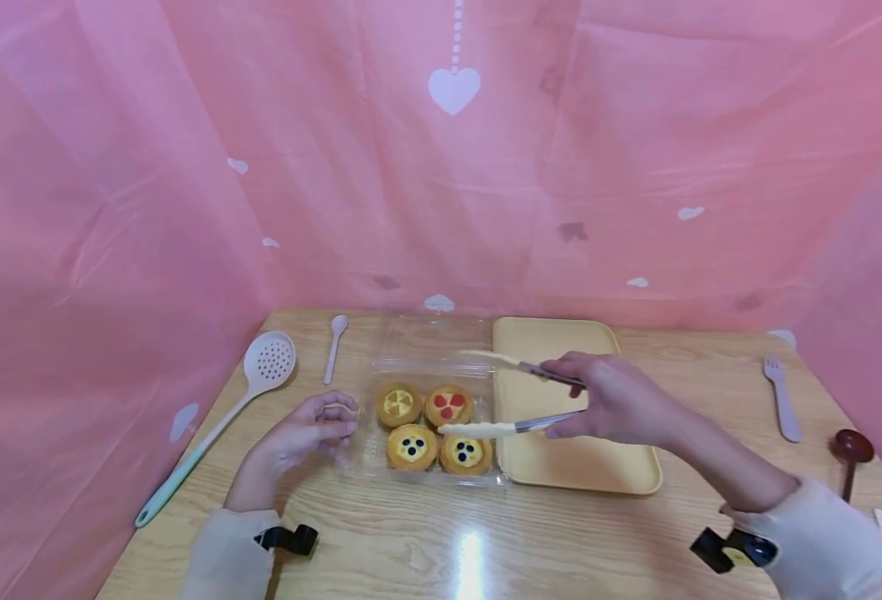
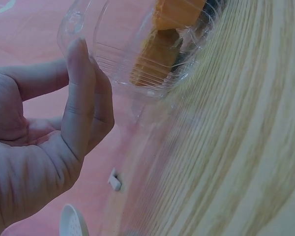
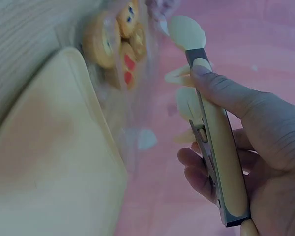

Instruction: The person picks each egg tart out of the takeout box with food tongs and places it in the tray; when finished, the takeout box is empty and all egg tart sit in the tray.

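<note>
Head view alone shows both: right hand (image 1: 621, 404) grips tongs (image 1: 512, 398), left hand (image 1: 313, 429) fingers relaxed

Walls: pink sheeting (image 1: 186, 167) on three sides, creased, dotted with small white hearts.
Centre back: one large white heart (image 1: 453, 88) under a dotted line.
Furniture: light wooden table (image 1: 426, 542), grain running side to side.
Light: bright glare spot (image 1: 469, 554) on the near tabletop.
</note>
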### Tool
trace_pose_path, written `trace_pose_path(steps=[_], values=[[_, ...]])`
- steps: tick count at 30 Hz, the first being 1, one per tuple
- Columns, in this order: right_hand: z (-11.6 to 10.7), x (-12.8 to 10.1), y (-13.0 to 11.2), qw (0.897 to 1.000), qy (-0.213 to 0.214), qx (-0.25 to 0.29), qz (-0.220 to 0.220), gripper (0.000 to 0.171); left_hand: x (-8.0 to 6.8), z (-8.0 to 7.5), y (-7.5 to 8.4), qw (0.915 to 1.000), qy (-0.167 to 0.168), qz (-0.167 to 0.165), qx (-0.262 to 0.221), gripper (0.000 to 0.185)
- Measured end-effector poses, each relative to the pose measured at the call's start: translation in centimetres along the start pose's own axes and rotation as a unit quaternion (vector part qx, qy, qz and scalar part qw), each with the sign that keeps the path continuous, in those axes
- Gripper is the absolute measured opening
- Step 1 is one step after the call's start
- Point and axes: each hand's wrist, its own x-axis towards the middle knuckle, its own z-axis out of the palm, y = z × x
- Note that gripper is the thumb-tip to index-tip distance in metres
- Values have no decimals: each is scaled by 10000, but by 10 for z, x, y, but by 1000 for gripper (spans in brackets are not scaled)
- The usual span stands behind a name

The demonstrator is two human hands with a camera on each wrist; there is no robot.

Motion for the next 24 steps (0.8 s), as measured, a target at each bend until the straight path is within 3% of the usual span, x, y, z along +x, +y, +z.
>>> trace_pose_path(steps=[7, 24], values=[[22, 20, -9, 9964, -827, 129, -111, 66, 1, 4, -2, 10000, -28, 2, -80, 33], [34, 52, -13, 9838, -1600, -109, -797, 51, 2, 12, 0, 9993, -80, -34, -368, 29]])
